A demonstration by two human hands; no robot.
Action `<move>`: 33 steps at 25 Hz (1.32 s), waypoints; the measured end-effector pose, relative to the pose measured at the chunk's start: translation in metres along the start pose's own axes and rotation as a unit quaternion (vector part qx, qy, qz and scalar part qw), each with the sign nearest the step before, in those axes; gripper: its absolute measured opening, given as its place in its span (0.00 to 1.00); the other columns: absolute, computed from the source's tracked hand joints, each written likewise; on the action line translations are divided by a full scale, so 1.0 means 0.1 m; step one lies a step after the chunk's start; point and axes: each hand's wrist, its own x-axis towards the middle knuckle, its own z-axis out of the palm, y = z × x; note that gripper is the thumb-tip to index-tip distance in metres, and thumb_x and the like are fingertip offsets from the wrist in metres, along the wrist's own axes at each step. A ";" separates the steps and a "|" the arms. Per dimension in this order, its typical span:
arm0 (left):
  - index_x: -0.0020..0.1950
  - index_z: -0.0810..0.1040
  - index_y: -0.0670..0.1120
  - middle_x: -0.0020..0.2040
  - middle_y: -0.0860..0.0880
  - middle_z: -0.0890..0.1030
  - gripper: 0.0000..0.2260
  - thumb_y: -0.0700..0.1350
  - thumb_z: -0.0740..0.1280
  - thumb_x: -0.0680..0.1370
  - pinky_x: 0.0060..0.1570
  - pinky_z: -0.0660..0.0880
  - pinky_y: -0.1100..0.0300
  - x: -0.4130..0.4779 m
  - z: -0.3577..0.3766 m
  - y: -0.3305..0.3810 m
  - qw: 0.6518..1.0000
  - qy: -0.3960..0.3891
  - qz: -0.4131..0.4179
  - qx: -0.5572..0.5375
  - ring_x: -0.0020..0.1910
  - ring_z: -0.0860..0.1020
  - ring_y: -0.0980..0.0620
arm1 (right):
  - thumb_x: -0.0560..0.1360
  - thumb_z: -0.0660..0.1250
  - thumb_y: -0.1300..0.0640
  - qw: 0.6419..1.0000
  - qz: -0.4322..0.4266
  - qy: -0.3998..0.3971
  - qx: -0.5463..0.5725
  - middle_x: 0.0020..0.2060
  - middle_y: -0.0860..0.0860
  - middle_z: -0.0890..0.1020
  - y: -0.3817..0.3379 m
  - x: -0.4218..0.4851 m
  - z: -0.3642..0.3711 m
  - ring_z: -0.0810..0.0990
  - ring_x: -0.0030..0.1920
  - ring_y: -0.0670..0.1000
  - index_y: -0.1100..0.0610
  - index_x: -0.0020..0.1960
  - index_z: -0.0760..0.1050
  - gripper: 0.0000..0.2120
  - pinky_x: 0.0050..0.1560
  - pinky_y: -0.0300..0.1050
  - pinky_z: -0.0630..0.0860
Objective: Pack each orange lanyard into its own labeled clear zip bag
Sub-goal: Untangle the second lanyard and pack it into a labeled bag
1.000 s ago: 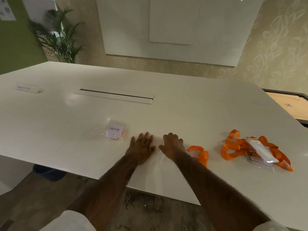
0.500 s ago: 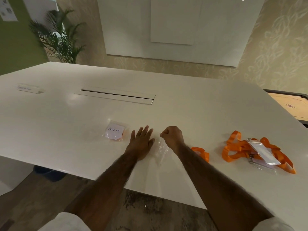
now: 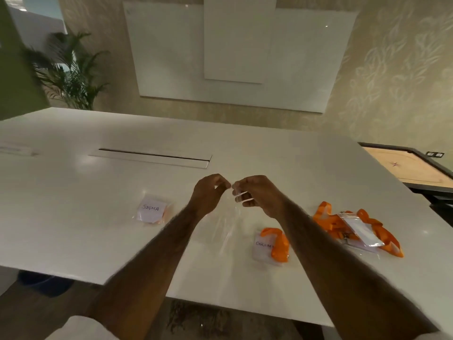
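White sleeves [image 3: 81, 328] end above bare, hairy forearms [image 3: 152, 253].

The label [image 3: 262, 245] reads only "CHROM" before the overlying orange lanyard [image 3: 279, 244] hides it; the raised clear zip bag [image 3: 224, 224] is blurred.

1. A packed bag [image 3: 152, 211] lies on the table [image 3: 73, 217], left of the left hand [image 3: 208, 196].
2. An empty bag [image 3: 225, 227] hangs between that hand and the right hand [image 3: 258, 196].
3. Right of it lie one lanyard [image 3: 278, 244], then a lanyard pile [image 3: 326, 217].
4. A slot [image 3: 152, 158] lies behind the hands.
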 end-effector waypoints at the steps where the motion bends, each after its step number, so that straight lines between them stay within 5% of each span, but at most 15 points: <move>1: 0.45 0.81 0.52 0.43 0.59 0.82 0.06 0.44 0.67 0.80 0.47 0.71 0.69 0.05 0.03 0.10 1.000 0.005 -0.009 -0.022 0.45 0.78 0.64 | 0.78 0.68 0.58 1.000 0.001 -0.003 -0.003 0.47 0.60 0.86 -0.03 -0.04 -0.13 0.84 0.42 0.53 0.65 0.51 0.82 0.10 0.42 0.46 0.79; 8: 0.47 0.83 0.46 0.47 0.55 0.85 0.05 0.43 0.67 0.79 0.51 0.75 0.60 0.32 0.43 0.66 0.997 -0.008 0.000 -0.071 0.49 0.81 0.57 | 0.77 0.70 0.59 0.996 -0.005 0.017 -0.087 0.47 0.60 0.86 -0.10 -0.26 -0.86 0.84 0.41 0.51 0.68 0.51 0.82 0.11 0.40 0.42 0.76; 13: 0.55 0.78 0.47 0.51 0.53 0.79 0.13 0.54 0.71 0.77 0.49 0.73 0.61 0.37 0.74 1.01 0.987 0.146 0.068 0.022 0.49 0.76 0.55 | 0.76 0.71 0.60 0.994 -0.031 0.043 -0.091 0.42 0.60 0.85 -0.12 -0.26 -1.28 0.82 0.39 0.50 0.68 0.49 0.80 0.10 0.39 0.42 0.77; 16: 0.44 0.77 0.50 0.41 0.55 0.81 0.16 0.62 0.72 0.74 0.39 0.74 0.61 0.46 0.91 1.28 0.998 0.061 -0.025 -0.014 0.40 0.78 0.56 | 0.76 0.72 0.59 0.994 -0.049 0.038 -0.094 0.39 0.57 0.84 -0.13 -0.23 -1.52 0.82 0.38 0.49 0.70 0.49 0.79 0.12 0.37 0.42 0.77; 21: 0.43 0.80 0.42 0.36 0.50 0.84 0.11 0.49 0.72 0.77 0.34 0.75 0.61 0.46 1.20 1.51 0.989 0.016 -0.101 -0.106 0.35 0.81 0.51 | 0.77 0.71 0.57 0.993 -0.062 0.007 -0.102 0.38 0.54 0.84 -0.11 -0.19 -1.78 0.82 0.37 0.49 0.64 0.45 0.79 0.09 0.35 0.41 0.77; 25: 0.43 0.79 0.40 0.38 0.47 0.84 0.10 0.46 0.69 0.79 0.43 0.77 0.55 0.49 1.25 1.56 0.995 0.027 -0.090 -0.039 0.40 0.82 0.46 | 0.79 0.68 0.59 0.996 -0.044 0.049 -0.055 0.41 0.59 0.85 -0.04 -0.20 -1.88 0.83 0.36 0.53 0.61 0.44 0.75 0.07 0.34 0.45 0.76; 30: 0.41 0.77 0.45 0.37 0.49 0.81 0.09 0.48 0.68 0.78 0.34 0.71 0.62 0.61 1.28 1.57 0.999 -0.018 -0.038 0.029 0.36 0.78 0.52 | 0.72 0.73 0.63 0.985 -0.040 0.105 -0.133 0.40 0.59 0.84 -0.09 -0.16 -1.85 0.82 0.33 0.55 0.62 0.50 0.75 0.10 0.33 0.45 0.75; 33: 0.36 0.72 0.48 0.32 0.53 0.76 0.10 0.47 0.67 0.75 0.31 0.67 0.61 0.67 1.21 1.52 0.998 -0.020 -0.014 0.065 0.32 0.72 0.54 | 0.74 0.69 0.65 0.964 -0.046 0.175 -0.195 0.39 0.58 0.83 -0.09 -0.10 -1.83 0.83 0.33 0.56 0.62 0.45 0.78 0.01 0.32 0.48 0.80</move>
